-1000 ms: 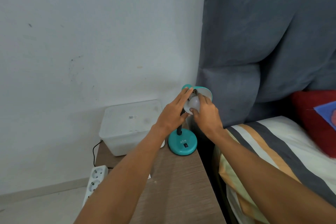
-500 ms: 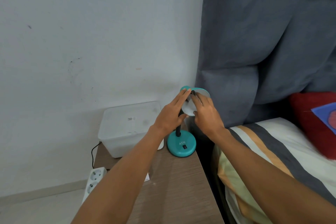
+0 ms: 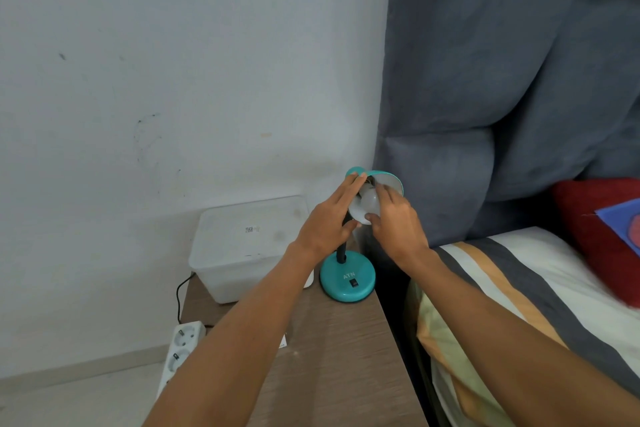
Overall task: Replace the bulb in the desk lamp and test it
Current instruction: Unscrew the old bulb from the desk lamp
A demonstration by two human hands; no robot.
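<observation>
White and frosted, the bulb (image 3: 367,202) sits in the mouth of the lamp's teal shade (image 3: 388,177), at the desk's far right corner. The right hand (image 3: 394,222) grips the bulb, fingers above and thumb below. The left hand (image 3: 327,218) lies flat-fingered against the back of the shade, bracing it, not closed round anything. Whether the bulb is going in or coming out cannot be told. Either way, the turning is best done in short twists from the fingertips with the shade held still, so the black neck (image 3: 341,250) does not bend and the round teal base (image 3: 347,279) does not creep; it stands close to the desk's right edge. The rocker switch (image 3: 353,283) on the base faces the person, handy for the test.

The desk (image 3: 332,367) is brown wood-grain. A translucent plastic box (image 3: 249,246) fills its far left corner, touching the white wall (image 3: 173,62). A white power strip (image 3: 180,345) hangs off the left edge. Right of the desk are a striped bed (image 3: 519,288), a grey padded headboard (image 3: 502,80) and a red cushion (image 3: 595,232).
</observation>
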